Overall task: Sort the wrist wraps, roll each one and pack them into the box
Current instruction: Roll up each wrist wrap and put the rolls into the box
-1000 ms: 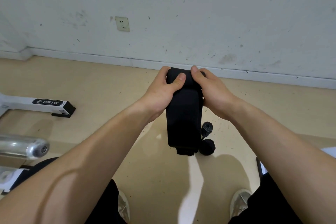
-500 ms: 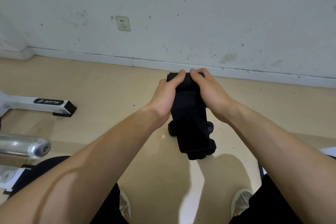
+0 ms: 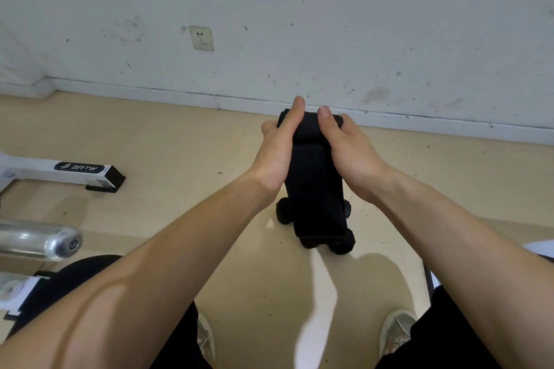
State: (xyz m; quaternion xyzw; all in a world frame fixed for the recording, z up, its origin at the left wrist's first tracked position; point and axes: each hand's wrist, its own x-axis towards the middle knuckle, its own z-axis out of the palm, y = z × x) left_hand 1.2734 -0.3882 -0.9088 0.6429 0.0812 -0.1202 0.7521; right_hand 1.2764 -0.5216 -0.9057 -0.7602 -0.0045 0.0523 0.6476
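Wrist wrap: a black fabric band [image 3: 314,183], held up in the air in front of the seated person, above the floor [image 3: 180,144] and resting on nothing.
Roll: the top end [image 3: 308,126] is wound into a short, thick roll between the two hands.
Tail: the unrolled length [image 3: 320,225] hangs straight down; its lower end overlaps some black round things [image 3: 341,246] on the floor, and I cannot tell what they are.
Left hand: [image 3: 274,156] grips one side of the roll, thumb lying up the front face, fingers hidden behind.
Right hand: [image 3: 350,156] grips the other side, thumb bent over the top.
Handling: probably light, soft and limp, grippy rather than slick, with nothing to break; the roll would likely loosen if the pinch slackens.
Where to hold: at the roll's two sides, thumbs in front, fingers behind.
Box: not in view.
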